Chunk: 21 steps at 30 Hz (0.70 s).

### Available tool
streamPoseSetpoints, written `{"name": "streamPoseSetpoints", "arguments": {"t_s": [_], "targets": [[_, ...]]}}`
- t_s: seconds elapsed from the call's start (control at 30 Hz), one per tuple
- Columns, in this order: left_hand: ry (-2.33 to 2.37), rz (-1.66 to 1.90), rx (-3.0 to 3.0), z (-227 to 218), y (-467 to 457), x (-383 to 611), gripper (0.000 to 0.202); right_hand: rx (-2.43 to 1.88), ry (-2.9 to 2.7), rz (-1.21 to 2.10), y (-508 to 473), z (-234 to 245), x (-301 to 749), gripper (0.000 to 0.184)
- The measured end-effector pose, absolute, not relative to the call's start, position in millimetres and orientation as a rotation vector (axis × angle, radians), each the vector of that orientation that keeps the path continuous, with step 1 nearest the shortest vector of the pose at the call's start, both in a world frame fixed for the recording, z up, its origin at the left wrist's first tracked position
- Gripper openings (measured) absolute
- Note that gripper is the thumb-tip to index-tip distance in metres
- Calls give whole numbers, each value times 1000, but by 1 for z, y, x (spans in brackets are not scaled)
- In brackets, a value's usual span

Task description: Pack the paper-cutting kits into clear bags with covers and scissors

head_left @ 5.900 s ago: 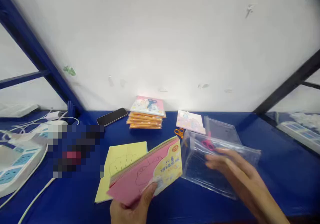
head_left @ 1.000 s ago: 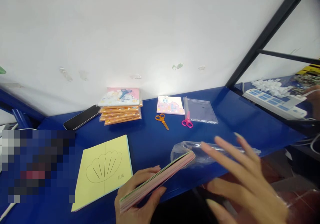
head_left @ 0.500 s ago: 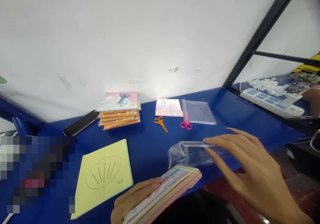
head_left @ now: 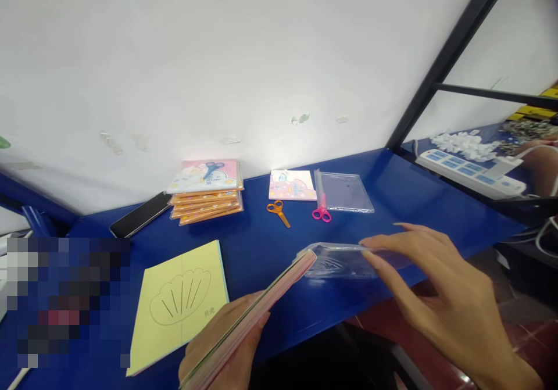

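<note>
Two bare hands show at the foot of the frame, the left hand (head_left: 218,326) at bottom centre and the right hand (head_left: 440,288) at lower right. The right hand's fingers (head_left: 405,242) are long and slender, tipped with long, rounded nails in a pale, natural finish. Its wrist runs bare to the picture's edge. The left hand shows only in part.

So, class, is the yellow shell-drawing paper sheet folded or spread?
Spread: the yellow shell-drawing paper sheet lies flat on the blue table, whole shell showing.
</note>
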<state>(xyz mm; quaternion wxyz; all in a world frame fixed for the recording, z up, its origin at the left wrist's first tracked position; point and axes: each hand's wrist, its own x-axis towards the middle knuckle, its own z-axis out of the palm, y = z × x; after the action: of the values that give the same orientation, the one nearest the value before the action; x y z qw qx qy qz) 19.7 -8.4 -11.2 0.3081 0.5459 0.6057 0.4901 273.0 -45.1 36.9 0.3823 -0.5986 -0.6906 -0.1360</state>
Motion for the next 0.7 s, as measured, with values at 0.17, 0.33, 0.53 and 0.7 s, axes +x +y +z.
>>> {"name": "streamPoseSetpoints", "arguments": {"t_s": [0.17, 0.33, 0.53, 0.7], "targets": [[1578, 1262, 1401, 1, -2, 24, 31, -1511, -1779, -357, -45, 43, 273, 13], [1586, 1208, 1341, 0, -1, 28, 31, -1533, -1715, -223, -47, 52, 271, 13], [1488, 1215, 1202, -17, 3, 22, 46, -1572, -1628, -81, -43, 53, 278, 9], [1265, 1239, 974, -5, 11, 25, 51, -1557, -1694, 14, -35, 60, 287, 11]]}}
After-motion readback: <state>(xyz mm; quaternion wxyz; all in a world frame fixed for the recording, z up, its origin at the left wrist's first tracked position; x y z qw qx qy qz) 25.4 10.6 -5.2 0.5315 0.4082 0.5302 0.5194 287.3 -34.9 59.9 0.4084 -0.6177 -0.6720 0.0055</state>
